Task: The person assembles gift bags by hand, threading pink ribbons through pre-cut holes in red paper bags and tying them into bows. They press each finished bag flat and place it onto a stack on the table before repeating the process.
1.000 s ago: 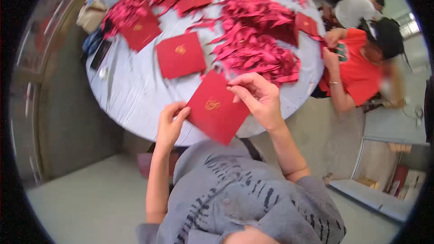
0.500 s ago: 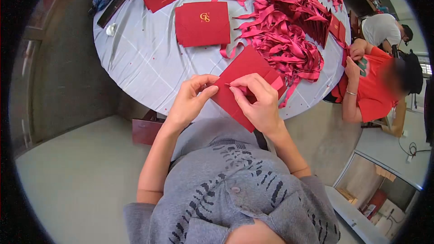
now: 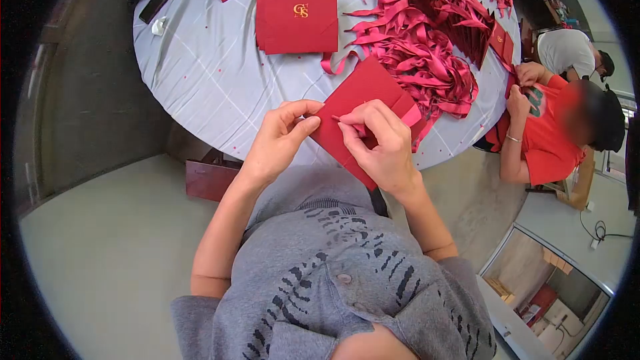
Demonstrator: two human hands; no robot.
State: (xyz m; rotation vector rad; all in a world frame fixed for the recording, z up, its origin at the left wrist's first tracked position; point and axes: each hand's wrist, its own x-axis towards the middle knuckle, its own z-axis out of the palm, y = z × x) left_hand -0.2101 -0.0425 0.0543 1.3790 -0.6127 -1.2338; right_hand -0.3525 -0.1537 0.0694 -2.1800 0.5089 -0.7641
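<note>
A red paper envelope or flat bag is held at a slant over the table's near edge. My left hand pinches its left edge between thumb and fingers. My right hand lies across its front, thumb and fingertips closed on a red ribbon whose tip pokes out to the left. A pink-red band of ribbon shows beyond the right knuckles. Whether the ribbon passes through a hole in the paper is too small to tell.
A stack of red envelopes with a gold logo lies ahead on the white tablecloth. A large heap of red ribbons covers the right side. A phone lies at the far left. A co-worker in a red shirt sits at right.
The view has shifted slightly, and the table's contents sit a little higher in it. Both hands keep nearly the same hold on the envelope and ribbon.
</note>
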